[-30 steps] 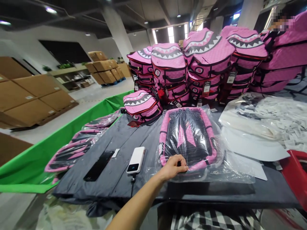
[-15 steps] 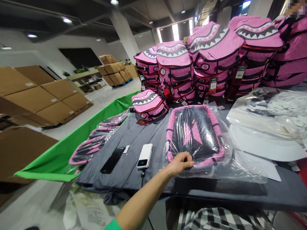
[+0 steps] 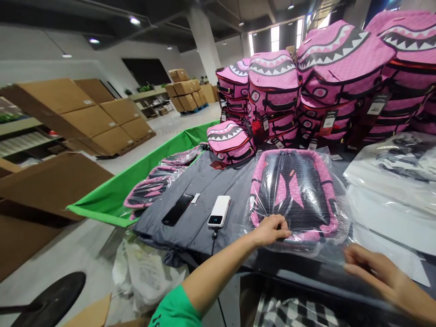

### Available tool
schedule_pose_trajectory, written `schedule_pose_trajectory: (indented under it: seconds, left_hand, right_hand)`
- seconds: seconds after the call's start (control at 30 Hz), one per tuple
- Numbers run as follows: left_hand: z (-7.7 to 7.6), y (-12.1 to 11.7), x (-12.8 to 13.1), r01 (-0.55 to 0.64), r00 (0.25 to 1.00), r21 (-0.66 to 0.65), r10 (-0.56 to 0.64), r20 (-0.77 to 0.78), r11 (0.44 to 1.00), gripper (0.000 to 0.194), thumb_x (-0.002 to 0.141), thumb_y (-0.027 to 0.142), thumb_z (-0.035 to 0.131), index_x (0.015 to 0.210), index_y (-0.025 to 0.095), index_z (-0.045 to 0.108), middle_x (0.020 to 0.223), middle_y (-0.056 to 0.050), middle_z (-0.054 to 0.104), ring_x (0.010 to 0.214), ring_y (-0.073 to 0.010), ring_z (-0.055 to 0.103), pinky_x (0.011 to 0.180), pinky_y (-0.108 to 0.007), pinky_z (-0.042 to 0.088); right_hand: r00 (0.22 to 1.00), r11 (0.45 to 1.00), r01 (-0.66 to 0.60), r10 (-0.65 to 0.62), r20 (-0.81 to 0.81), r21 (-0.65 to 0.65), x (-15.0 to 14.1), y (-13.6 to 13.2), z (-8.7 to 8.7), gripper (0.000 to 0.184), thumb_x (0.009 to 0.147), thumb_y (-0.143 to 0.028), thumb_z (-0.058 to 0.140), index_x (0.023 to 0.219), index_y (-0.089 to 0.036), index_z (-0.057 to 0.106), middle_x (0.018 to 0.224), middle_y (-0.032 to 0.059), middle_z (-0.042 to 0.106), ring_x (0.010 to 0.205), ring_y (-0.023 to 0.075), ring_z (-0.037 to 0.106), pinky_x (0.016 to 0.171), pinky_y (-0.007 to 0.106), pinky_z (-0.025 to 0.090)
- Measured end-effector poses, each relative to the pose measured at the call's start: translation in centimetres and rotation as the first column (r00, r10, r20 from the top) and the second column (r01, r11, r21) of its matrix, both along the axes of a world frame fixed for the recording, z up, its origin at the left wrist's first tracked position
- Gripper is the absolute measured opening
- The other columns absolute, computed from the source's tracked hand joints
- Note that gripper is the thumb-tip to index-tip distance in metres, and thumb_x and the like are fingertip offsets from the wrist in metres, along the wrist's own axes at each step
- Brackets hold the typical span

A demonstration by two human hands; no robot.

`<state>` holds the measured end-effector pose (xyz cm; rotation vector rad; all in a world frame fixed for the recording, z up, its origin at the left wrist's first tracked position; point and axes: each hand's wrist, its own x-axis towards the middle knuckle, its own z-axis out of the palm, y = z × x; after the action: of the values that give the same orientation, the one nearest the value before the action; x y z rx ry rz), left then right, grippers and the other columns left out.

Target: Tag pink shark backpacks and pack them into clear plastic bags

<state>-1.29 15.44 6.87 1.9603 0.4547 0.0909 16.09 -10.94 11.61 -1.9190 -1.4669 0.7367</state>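
Plastic bag (image 3: 299,200) edge pinched by left hand (image 3: 271,230); right hand (image 3: 378,272) open, blurred, apparently just off plastic.

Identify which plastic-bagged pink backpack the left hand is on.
The pink backpack lying flat on the grey cloth, black-and-pink back panel up, left hand at its lower edge; the other bagged backpacks lie in the green-sided bin.

Left hand (image 3: 271,230) is pinching the clear plastic bag (image 3: 340,245) over a pink shark-mouth backpack (image 3: 293,193), right at the near edge. Right hand (image 3: 384,277) is open, kinda blurry, just beside the loose plastic. Over on the grey cloth (image 3: 190,218) there's a black phone (image 3: 177,209) and a white power bank (image 3: 219,211), with stacked pink backpacks (image 3: 272,95) piled up behind.
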Motion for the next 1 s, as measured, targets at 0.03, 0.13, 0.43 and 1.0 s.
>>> schedule_pose_trajectory:
  seconds: [0.03, 0.13, 0.43, 1.0]
  left_hand:
    - [0.1, 0.0, 0.0, 0.003, 1.0, 0.005, -0.003, -0.005, 1.0, 0.027, 0.079, 0.023, 0.077, 0.064, 0.018, 0.055, 0.073, 0.005, 0.057, 0.075, -0.0118, 0.049, 0.072, -0.024, 0.034]
    - [0.2, -0.1, 0.0, 0.007, 1.0, 0.009, -0.007, -0.013, 1.0, 0.028, 0.08, 0.023, 0.078, 0.065, 0.017, 0.055, 0.074, 0.006, 0.059, 0.073, -0.0112, 0.049, 0.07, -0.023, 0.034]
    - [0.0, 0.2, 0.1, 0.051, 0.998, 0.12, -0.048, -0.026, 0.991, 0.029, 0.082, 0.024, 0.077, 0.066, 0.017, 0.054, 0.074, 0.005, 0.057, 0.076, -0.0113, 0.051, 0.072, -0.024, 0.035]
    - [1.2, 3.2, -7.4, -0.024, 0.999, 0.711, 0.033, 0.002, 0.703, 0.014, 0.093, 0.031, 0.072, 0.09, 0.02, 0.064, 0.123, -0.004, 0.069, 0.127, -0.0245, 0.052, 0.107, -0.046, 0.028]
  right_hand:
    - [0.99, 0.989, -0.14, 0.139, -0.011, -0.052, 0.4, 2.2, 1.0, 0.05, 0.097, -0.067, 0.042, 0.074, -0.023, 0.045, 0.067, -0.0014, 0.052, 0.06, 0.0141, 0.047, 0.058, 0.026, 0.04]
    - [0.905, 0.906, -0.38, 0.406, 0.129, -0.188, 1.3, 8.5, 3.2, 0.039, 0.098, -0.057, 0.042, 0.078, -0.024, 0.045, 0.067, -0.0023, 0.052, 0.059, 0.0142, 0.044, 0.058, 0.027, 0.031]
    - [0.818, 0.944, -0.09, 0.252, 0.517, -0.318, 4.7, 12.0, 1.9, 0.024, 0.085, -0.036, 0.062, 0.076, -0.025, 0.044, 0.065, -0.0015, 0.056, 0.06, 0.0191, 0.054, 0.056, 0.028, 0.024]
    - [0.818, 0.969, -0.169, 0.241, 0.522, -0.183, 0.8, 10.7, -0.9, 0.035, 0.067, -0.025, 0.076, 0.068, -0.024, 0.042, 0.07, -0.0031, 0.059, 0.063, 0.0175, 0.056, 0.055, 0.027, 0.027]
